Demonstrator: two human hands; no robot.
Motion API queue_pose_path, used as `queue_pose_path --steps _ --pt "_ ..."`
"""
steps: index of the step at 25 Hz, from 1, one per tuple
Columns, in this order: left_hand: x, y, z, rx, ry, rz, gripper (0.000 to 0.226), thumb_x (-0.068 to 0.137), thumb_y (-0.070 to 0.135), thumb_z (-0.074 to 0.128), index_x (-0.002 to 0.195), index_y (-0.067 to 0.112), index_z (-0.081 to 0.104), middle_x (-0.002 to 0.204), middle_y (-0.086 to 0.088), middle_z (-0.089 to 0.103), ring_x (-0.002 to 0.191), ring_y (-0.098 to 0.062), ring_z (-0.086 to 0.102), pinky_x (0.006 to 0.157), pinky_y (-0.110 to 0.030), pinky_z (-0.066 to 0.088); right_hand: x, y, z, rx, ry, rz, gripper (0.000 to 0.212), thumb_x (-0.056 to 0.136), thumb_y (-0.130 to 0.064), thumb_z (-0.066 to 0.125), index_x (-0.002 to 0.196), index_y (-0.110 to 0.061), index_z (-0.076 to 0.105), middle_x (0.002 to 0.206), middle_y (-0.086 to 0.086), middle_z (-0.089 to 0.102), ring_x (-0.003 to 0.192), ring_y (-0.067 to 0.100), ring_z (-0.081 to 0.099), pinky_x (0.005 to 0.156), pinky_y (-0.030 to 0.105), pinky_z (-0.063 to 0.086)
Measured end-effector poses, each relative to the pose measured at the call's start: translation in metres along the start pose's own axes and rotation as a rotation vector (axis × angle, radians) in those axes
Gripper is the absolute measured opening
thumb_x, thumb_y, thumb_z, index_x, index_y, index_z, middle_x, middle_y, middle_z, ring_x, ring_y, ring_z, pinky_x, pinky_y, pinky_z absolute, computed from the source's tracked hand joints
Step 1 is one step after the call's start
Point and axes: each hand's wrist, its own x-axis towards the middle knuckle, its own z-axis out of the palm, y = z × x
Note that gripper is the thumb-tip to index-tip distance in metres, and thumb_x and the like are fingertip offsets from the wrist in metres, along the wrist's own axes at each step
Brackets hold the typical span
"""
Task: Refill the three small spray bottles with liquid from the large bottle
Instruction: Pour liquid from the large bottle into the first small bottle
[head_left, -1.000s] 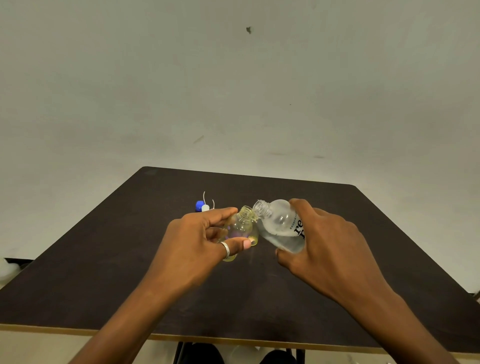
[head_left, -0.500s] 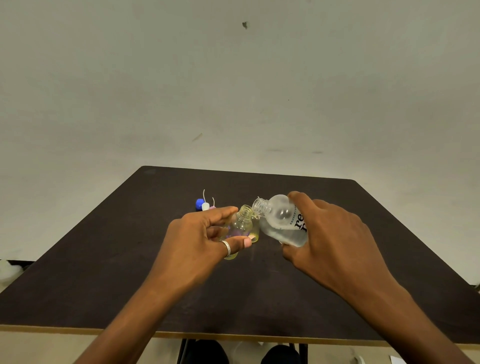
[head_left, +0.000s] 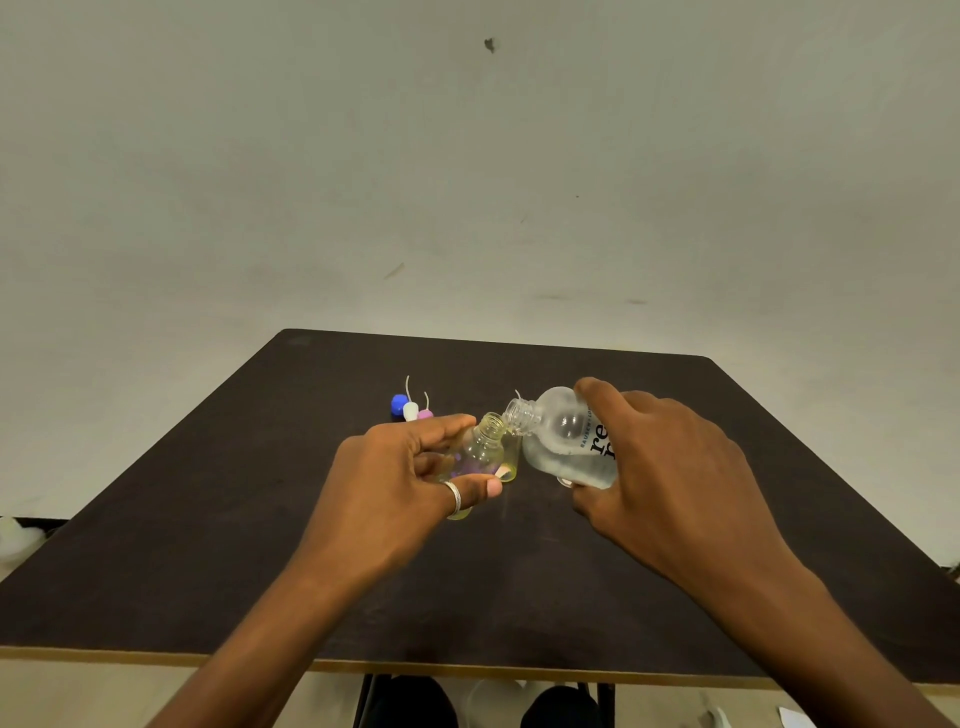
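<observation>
My left hand (head_left: 410, 478) grips a small clear spray bottle (head_left: 483, 447) with its cap off, tilted so its open neck points up and right. My right hand (head_left: 670, 467) holds the large clear bottle (head_left: 561, 441), tipped to the left, its open mouth touching the small bottle's rim. Clear liquid lies in the large bottle's lower side. A second small yellowish bottle (head_left: 511, 460) stands on the table just behind the first. The bottom of another yellowish bottle (head_left: 460, 514) shows below my left thumb.
Three spray tops lie together at the back left of the dark table (head_left: 260, 519): blue (head_left: 399, 402), white (head_left: 410, 410) and pink (head_left: 426, 414), with thin dip tubes sticking up. A plain wall rises behind the table. The table's front edge runs just below my forearms.
The large bottle has tipped slightly further over the small bottle's neck. Both hands stay in nearly the same place.
</observation>
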Motion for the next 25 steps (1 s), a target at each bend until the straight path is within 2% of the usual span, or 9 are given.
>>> queue_pose_path --steps 5,9,13,18,21,25 --pt "-0.0003 -0.0008 0.0022 -0.03 -0.001 -0.008 0.068 0.064 0.038 0.083 0.128 0.032 0.06 0.12 0.013 0.067 0.075 0.025 0.053 0.068 0.009 0.036 -0.0004 0.0011 -0.0002 -0.021 -0.002 -0.007 0.067 0.071 -0.044 0.073 0.13 -0.035 0.043 0.095 -0.01 0.062 0.078 0.014 0.055 0.057 0.024 0.034" --pt "-0.0004 -0.0019 0.0028 -0.033 0.001 -0.015 0.067 0.064 0.037 0.084 0.127 0.032 0.061 0.116 0.017 0.068 0.072 0.033 0.049 0.067 0.009 0.036 0.0001 0.0018 0.0001 -0.034 0.01 -0.013 0.07 0.07 -0.043 0.075 0.131 -0.034 0.043 0.097 -0.01 0.063 0.081 0.014 0.057 0.058 0.024 0.034" --pt "0.0002 -0.0023 0.0027 -0.012 -0.005 -0.009 0.067 0.065 0.038 0.083 0.128 0.033 0.06 0.118 0.015 0.068 0.073 0.029 0.051 0.067 0.009 0.036 0.0009 0.0026 0.002 -0.058 0.025 -0.016 0.07 0.07 -0.041 0.075 0.131 -0.034 0.044 0.098 -0.01 0.063 0.083 0.015 0.058 0.058 0.024 0.033" --pt "0.0003 -0.0028 0.0026 0.01 -0.02 0.004 0.068 0.067 0.039 0.081 0.13 0.032 0.058 0.123 0.012 0.066 0.096 0.012 0.057 0.07 0.007 0.035 0.0007 0.0053 0.0045 -0.08 0.043 -0.021 0.072 0.066 -0.04 0.078 0.131 -0.033 0.046 0.095 -0.008 0.064 0.082 0.017 0.059 0.059 0.024 0.033" --pt "0.0006 -0.0034 0.0029 0.008 -0.02 0.007 0.068 0.067 0.039 0.081 0.13 0.032 0.058 0.123 0.012 0.066 0.093 0.014 0.055 0.069 0.007 0.036 0.0006 0.0052 0.0038 -0.069 0.051 -0.023 0.073 0.066 -0.037 0.078 0.132 -0.032 0.046 0.098 -0.007 0.065 0.085 0.019 0.06 0.06 0.026 0.038" --pt "0.0009 -0.0035 0.003 0.012 -0.022 0.002 0.068 0.068 0.04 0.081 0.131 0.034 0.057 0.125 0.013 0.065 0.097 0.012 0.055 0.071 0.003 0.037 0.0003 0.005 0.0034 -0.085 0.059 -0.03 0.074 0.066 -0.037 0.077 0.132 -0.032 0.045 0.099 -0.008 0.065 0.086 0.018 0.06 0.06 0.024 0.034"
